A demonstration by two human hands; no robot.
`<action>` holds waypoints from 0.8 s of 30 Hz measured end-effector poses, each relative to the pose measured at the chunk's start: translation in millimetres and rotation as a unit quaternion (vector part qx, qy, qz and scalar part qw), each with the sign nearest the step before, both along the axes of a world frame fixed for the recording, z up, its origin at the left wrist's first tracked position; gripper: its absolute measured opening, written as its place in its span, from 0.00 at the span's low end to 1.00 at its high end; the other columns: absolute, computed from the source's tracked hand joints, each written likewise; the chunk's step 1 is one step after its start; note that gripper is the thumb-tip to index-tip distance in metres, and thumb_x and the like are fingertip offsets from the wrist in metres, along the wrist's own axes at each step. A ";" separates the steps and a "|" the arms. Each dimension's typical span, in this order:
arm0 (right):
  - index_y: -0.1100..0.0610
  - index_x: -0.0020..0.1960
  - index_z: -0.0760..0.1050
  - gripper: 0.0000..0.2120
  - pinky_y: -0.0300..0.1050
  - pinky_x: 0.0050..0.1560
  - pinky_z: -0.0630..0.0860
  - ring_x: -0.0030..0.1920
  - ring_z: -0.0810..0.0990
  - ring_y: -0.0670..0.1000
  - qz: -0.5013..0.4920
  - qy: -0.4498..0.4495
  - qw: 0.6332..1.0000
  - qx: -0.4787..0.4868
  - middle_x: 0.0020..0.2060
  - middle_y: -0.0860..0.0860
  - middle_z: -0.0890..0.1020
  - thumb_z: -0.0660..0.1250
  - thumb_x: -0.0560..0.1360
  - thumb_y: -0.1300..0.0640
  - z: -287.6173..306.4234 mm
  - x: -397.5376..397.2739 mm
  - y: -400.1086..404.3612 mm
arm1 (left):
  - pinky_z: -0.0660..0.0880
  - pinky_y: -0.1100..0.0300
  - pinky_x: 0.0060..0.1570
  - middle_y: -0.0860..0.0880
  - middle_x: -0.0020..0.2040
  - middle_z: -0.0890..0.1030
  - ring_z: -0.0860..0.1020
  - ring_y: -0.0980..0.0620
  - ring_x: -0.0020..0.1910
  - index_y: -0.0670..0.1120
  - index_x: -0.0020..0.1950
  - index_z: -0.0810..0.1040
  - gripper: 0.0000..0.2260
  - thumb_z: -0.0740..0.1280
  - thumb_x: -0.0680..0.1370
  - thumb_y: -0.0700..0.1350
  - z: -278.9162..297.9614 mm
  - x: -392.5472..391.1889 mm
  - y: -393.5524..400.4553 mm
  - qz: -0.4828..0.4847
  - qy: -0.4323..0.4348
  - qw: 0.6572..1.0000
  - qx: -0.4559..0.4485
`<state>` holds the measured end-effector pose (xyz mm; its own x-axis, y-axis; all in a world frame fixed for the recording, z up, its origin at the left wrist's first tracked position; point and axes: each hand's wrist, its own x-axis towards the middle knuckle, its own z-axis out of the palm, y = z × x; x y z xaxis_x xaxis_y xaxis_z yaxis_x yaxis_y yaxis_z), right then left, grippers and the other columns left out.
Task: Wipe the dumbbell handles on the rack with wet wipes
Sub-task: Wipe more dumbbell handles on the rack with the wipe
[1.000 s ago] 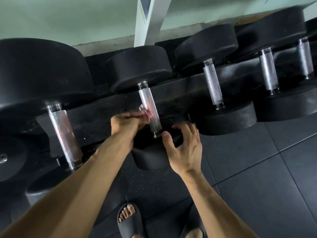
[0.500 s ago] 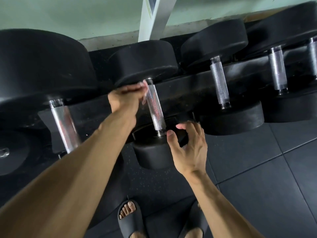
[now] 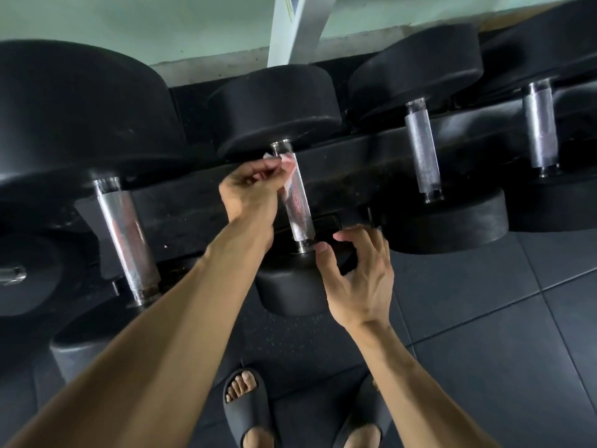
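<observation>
Your left hand (image 3: pixel 250 189) pinches a white wet wipe (image 3: pixel 284 166) between curled fingertips and presses it against the upper end of the knurled steel handle (image 3: pixel 297 205), just below the far weight head (image 3: pixel 274 108). Your right hand (image 3: pixel 358 276) hovers with fingers loosely spread and bent, gripping nothing; its thumb tip lies just beside the handle's lower collar, above the near weight head (image 3: pixel 290 286). This dumbbell lies across the black rack rail (image 3: pixel 355 163). On the rail to the left sits a larger dumbbell with a thicker handle (image 3: pixel 126 234); to the right, two more handles (image 3: pixel 421 147) and (image 3: pixel 541 127). Below, your feet in black slides (image 3: pixel 247 412) stand on the dark tiled floor (image 3: pixel 500 350).
</observation>
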<state>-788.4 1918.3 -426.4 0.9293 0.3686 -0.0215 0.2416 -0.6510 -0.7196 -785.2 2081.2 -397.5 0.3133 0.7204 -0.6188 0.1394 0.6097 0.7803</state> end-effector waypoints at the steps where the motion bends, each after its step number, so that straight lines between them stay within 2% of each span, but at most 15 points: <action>1: 0.56 0.49 0.78 0.22 0.48 0.51 0.73 0.53 0.75 0.50 0.002 -0.003 1.000 -0.002 0.49 0.47 0.78 0.62 0.71 0.38 0.4 -0.2 -0.7 | 0.81 0.60 0.43 0.53 0.34 0.84 0.81 0.56 0.33 0.45 0.39 0.83 0.07 0.78 0.68 0.35 -1.0 -9.1 -7.8 -0.043 0.020 0.999 0.009; 4: 0.56 0.49 0.78 0.22 0.49 0.52 0.74 0.53 0.75 0.50 0.005 -0.003 1.000 -0.003 0.49 0.46 0.78 0.62 0.71 0.38 1.5 -0.1 -0.6 | 0.79 0.64 0.36 0.55 0.34 0.84 0.79 0.56 0.31 0.46 0.40 0.83 0.07 0.79 0.68 0.38 -0.8 -21.0 -13.6 -0.106 0.046 0.993 0.034; 7: 0.55 0.50 0.78 0.23 0.46 0.53 0.72 0.55 0.75 0.50 0.005 0.009 1.000 -0.007 0.51 0.47 0.78 0.61 0.70 0.37 0.5 0.0 -0.6 | 0.73 0.73 0.31 0.56 0.32 0.83 0.77 0.65 0.27 0.44 0.41 0.82 0.07 0.78 0.69 0.37 4.5 1.8 2.7 -0.041 0.051 0.995 0.074; 10: 0.56 0.49 0.78 0.23 0.45 0.53 0.71 0.55 0.75 0.50 0.005 0.012 1.000 -0.006 0.51 0.48 0.79 0.61 0.70 0.37 -0.7 0.5 -0.2 | 0.74 0.73 0.34 0.55 0.35 0.82 0.77 0.67 0.29 0.44 0.43 0.83 0.07 0.79 0.69 0.38 2.3 8.8 3.3 -0.008 0.057 0.995 0.083; 13: 0.56 0.48 0.78 0.22 0.47 0.51 0.73 0.53 0.75 0.51 0.009 0.000 1.000 -0.004 0.49 0.48 0.79 0.62 0.71 0.38 0.9 1.0 -1.4 | 0.75 0.75 0.37 0.54 0.39 0.83 0.79 0.67 0.32 0.43 0.48 0.84 0.09 0.78 0.70 0.37 -1.6 -13.9 -17.3 -0.062 0.070 0.993 0.076; 16: 0.56 0.48 0.78 0.22 0.48 0.51 0.74 0.53 0.75 0.51 0.010 -0.002 1.000 -0.008 0.48 0.48 0.78 0.62 0.71 0.38 0.9 0.8 -0.8 | 0.77 0.72 0.44 0.52 0.42 0.86 0.84 0.61 0.41 0.45 0.48 0.84 0.09 0.78 0.69 0.38 -4.4 -27.1 -21.4 -0.077 0.056 0.994 0.052; 18: 0.56 0.48 0.78 0.22 0.48 0.51 0.73 0.53 0.75 0.51 0.008 -0.003 1.000 -0.008 0.48 0.48 0.78 0.62 0.71 0.38 -0.1 1.3 -0.7 | 0.79 0.68 0.47 0.52 0.41 0.86 0.85 0.58 0.43 0.46 0.46 0.85 0.09 0.79 0.69 0.38 -5.9 -27.6 -19.2 -0.079 0.057 0.994 0.058; 20: 0.56 0.48 0.78 0.21 0.48 0.51 0.73 0.52 0.75 0.52 0.008 -0.008 1.000 -0.001 0.48 0.48 0.78 0.62 0.71 0.39 -0.5 1.0 -0.7 | 0.78 0.70 0.44 0.53 0.38 0.86 0.84 0.60 0.41 0.45 0.45 0.84 0.08 0.78 0.69 0.36 -4.3 -23.5 -15.9 -0.065 0.059 0.993 0.082; 24: 0.57 0.48 0.79 0.21 0.47 0.52 0.72 0.53 0.76 0.52 0.005 -0.009 1.000 0.009 0.49 0.48 0.79 0.63 0.71 0.39 -2.3 0.3 -0.8 | 0.76 0.72 0.36 0.55 0.30 0.83 0.82 0.63 0.32 0.43 0.42 0.83 0.08 0.79 0.68 0.35 -1.5 5.0 6.1 0.028 0.071 0.990 0.122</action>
